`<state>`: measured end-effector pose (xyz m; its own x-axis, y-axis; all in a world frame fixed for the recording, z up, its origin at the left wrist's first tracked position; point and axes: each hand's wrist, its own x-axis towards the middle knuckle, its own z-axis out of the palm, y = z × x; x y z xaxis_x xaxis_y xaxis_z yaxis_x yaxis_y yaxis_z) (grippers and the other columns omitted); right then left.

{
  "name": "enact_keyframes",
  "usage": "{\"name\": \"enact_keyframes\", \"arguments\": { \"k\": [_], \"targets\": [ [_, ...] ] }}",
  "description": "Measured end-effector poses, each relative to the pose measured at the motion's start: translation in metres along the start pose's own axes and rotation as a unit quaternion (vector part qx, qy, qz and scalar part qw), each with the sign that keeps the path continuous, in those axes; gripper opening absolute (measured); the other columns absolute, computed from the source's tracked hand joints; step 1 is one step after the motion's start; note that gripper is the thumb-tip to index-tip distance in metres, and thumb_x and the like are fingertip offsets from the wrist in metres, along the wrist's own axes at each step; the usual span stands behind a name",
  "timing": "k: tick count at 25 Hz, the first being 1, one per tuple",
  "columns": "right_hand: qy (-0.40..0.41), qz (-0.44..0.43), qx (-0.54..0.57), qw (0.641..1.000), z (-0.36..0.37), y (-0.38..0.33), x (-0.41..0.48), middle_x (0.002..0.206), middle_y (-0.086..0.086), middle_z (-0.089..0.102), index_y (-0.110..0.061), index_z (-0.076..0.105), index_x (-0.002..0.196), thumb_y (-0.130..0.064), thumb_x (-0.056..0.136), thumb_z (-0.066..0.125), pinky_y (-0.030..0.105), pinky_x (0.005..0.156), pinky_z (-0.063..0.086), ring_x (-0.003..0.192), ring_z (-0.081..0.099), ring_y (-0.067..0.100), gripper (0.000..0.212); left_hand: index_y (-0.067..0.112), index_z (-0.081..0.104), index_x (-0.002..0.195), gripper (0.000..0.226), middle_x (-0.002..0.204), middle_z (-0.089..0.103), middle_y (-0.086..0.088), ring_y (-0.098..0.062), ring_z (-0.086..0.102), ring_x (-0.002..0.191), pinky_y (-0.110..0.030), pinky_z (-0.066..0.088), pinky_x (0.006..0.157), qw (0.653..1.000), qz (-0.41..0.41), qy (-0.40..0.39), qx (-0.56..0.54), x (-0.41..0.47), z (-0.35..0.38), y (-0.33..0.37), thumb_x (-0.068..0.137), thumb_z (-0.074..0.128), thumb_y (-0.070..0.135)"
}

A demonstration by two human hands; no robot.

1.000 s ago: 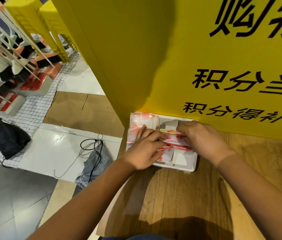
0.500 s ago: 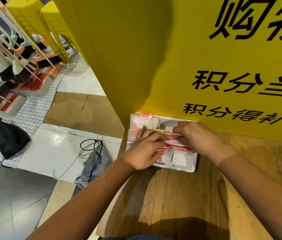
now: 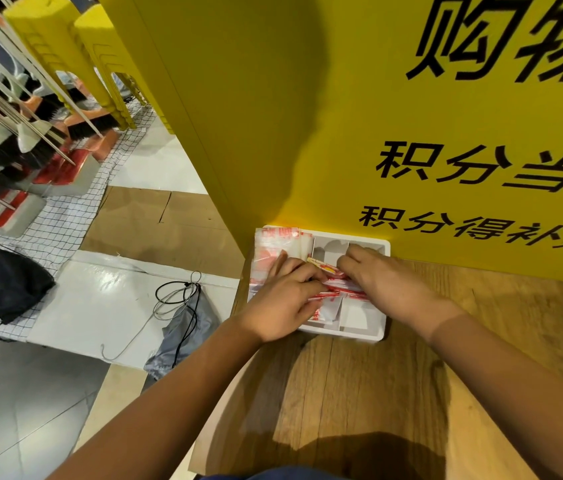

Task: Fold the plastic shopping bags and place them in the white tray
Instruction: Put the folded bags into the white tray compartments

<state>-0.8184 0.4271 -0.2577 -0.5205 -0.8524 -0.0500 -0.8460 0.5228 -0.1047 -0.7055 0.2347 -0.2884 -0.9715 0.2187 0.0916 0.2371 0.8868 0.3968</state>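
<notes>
While both hands work over the white divided tray (image 3: 359, 336) at the far edge of the wooden table (image 3: 342, 393), the left hand (image 3: 283, 299) and right hand (image 3: 387, 285) have their fingers curled, pinching the folded red-and-white plastic shopping bag (image 3: 335, 291) btw them, over the tray's middle. Risk imo: slippery film springs open once released, or a hard push skids the tray.

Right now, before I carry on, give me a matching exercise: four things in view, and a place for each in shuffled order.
Things:
1 white tray
2 folded plastic bag
3 black bag
4 grey bag

Places:
A on the checked cloth
B gripped by the left hand and right hand
C on the wooden table, against the yellow sign
D on the floor left of the table

Pairs: 1-C, 2-B, 3-A, 4-D.
</notes>
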Motion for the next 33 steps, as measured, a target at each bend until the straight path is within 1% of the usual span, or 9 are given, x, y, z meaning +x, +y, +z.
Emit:
{"name": "enact_keyframes", "arguments": {
  "k": [3,9,12,14,16,20,24,28,33],
  "targets": [
    [-0.032,0.004,-0.055,0.998,-0.015,0.002,0.001,0.126,0.005,0.053,-0.023,0.051,0.130,-0.011,0.093,0.056,0.032,0.079,0.038,0.115,0.053,0.027,0.039,0.022,0.069,0.119,0.026,0.129,0.057,0.005,-0.023,0.039,0.129,-0.053,0.013,0.121,1.000,-0.002,-0.003,0.003,0.001,-0.002,0.000,0.096,0.061,0.029],
    [-0.095,0.068,-0.098,0.988,-0.034,-0.004,0.010,0.103,0.004,0.061,-0.019,0.050,0.117,-0.007,0.092,0.056,0.032,0.063,0.032,0.093,0.062,0.029,0.028,0.022,0.069,0.120,0.026,0.129,0.057,0.005,-0.023,0.040,0.129,-0.055,0.013,0.121,1.000,-0.005,-0.007,0.000,0.001,-0.002,0.001,0.095,0.062,0.028],
    [-0.120,0.054,-0.093,0.987,-0.032,-0.001,0.008,0.109,0.007,0.061,-0.019,0.051,0.120,-0.006,0.093,0.053,0.031,0.064,0.034,0.096,0.063,0.028,0.030,0.021,0.069,0.120,0.026,0.129,0.057,0.005,-0.023,0.040,0.129,-0.057,0.015,0.120,1.000,-0.004,-0.012,-0.001,0.001,-0.002,0.002,0.096,0.061,0.028],
    [-0.101,0.038,-0.081,0.991,-0.027,-0.001,0.005,0.116,0.004,0.060,-0.018,0.054,0.124,-0.020,0.100,0.049,0.031,0.065,0.038,0.102,0.062,0.026,0.024,0.022,0.069,0.119,0.026,0.129,0.057,0.005,-0.023,0.040,0.128,-0.058,0.016,0.119,1.000,-0.004,-0.009,-0.002,0.001,-0.002,0.000,0.095,0.061,0.028],
    [-0.070,0.049,-0.074,0.994,-0.018,-0.001,-0.001,0.121,0.002,0.060,-0.019,0.054,0.129,-0.035,0.105,0.040,0.032,0.072,0.040,0.109,0.059,0.025,0.033,0.022,0.069,0.119,0.026,0.128,0.057,0.004,-0.023,0.039,0.128,-0.058,0.015,0.120,1.000,-0.007,-0.006,-0.006,0.001,-0.001,-0.001,0.095,0.062,0.027],
    [-0.073,0.099,-0.070,0.990,0.002,0.004,-0.011,0.129,0.000,0.060,-0.024,0.044,0.144,-0.034,0.105,0.038,0.034,0.089,0.041,0.120,0.054,0.022,0.041,0.022,0.070,0.118,0.025,0.127,0.058,0.004,-0.021,0.040,0.127,-0.058,0.015,0.119,1.000,-0.004,-0.002,-0.009,0.001,0.000,-0.001,0.095,0.062,0.027],
    [-0.070,0.132,0.026,0.988,0.012,0.004,-0.011,0.154,0.002,0.041,-0.019,0.040,0.149,-0.041,0.106,0.032,0.041,0.116,0.026,0.141,0.036,0.023,0.048,0.024,0.070,0.118,0.025,0.127,0.057,0.005,-0.024,0.043,0.127,-0.057,0.014,0.120,1.000,-0.007,-0.005,0.002,0.001,0.002,-0.001,0.095,0.062,0.030],
    [0.126,0.104,0.052,0.985,0.019,0.002,-0.019,0.102,-0.002,0.071,-0.022,0.074,0.114,-0.022,0.088,0.073,0.036,0.078,0.044,0.096,0.065,0.026,0.026,0.022,0.070,0.116,0.025,0.126,0.058,0.004,-0.023,0.042,0.126,-0.056,0.014,0.120,1.000,-0.006,-0.006,0.005,0.002,-0.001,-0.001,0.094,0.062,0.029],
    [0.143,0.127,0.080,0.978,0.026,-0.005,-0.011,0.082,-0.004,0.069,-0.023,0.080,0.094,-0.015,0.071,0.087,0.031,0.065,0.044,0.075,0.065,0.024,0.025,0.024,0.071,0.115,0.024,0.125,0.058,0.005,-0.023,0.044,0.124,-0.055,0.015,0.119,1.000,-0.007,-0.005,0.016,0.001,-0.001,0.000,0.093,0.063,0.030]
  ]
}}
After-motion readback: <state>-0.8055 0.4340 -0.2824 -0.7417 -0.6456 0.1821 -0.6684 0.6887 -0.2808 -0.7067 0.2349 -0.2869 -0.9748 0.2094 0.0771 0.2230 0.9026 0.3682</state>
